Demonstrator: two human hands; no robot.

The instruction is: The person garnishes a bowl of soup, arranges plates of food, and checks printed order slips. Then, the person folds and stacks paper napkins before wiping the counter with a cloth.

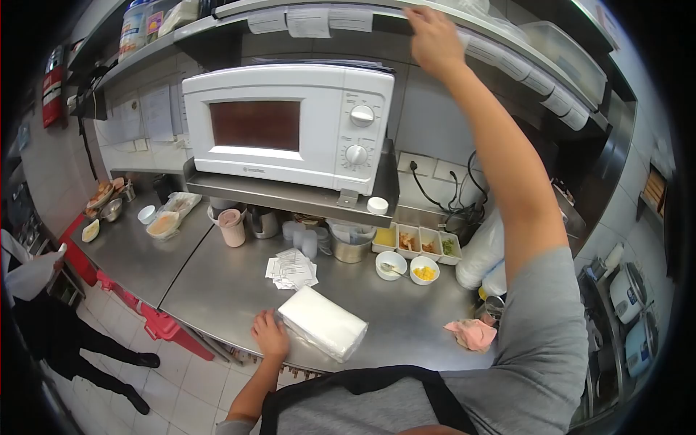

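My right hand (435,40) is raised to the edge of the upper shelf (391,9), beside a row of paper slips (308,22) hanging there. Its fingers are bent together at the shelf edge, and whatever they may hold is too small to make out. Down on the steel counter (406,326), my left hand (270,334) rests near the front edge with its fingers apart. It lies at the left side of a plastic-wrapped white pack (322,322). A loose pile of printed slips (291,269) lies behind the pack.
A white microwave (286,127) stands on a raised steel shelf. Below it are two white bowls (425,271), small food trays (408,241) and a pink-filled cup (232,228). A pink cloth (471,335) lies at the right. Another person (65,326) stands at the far left.
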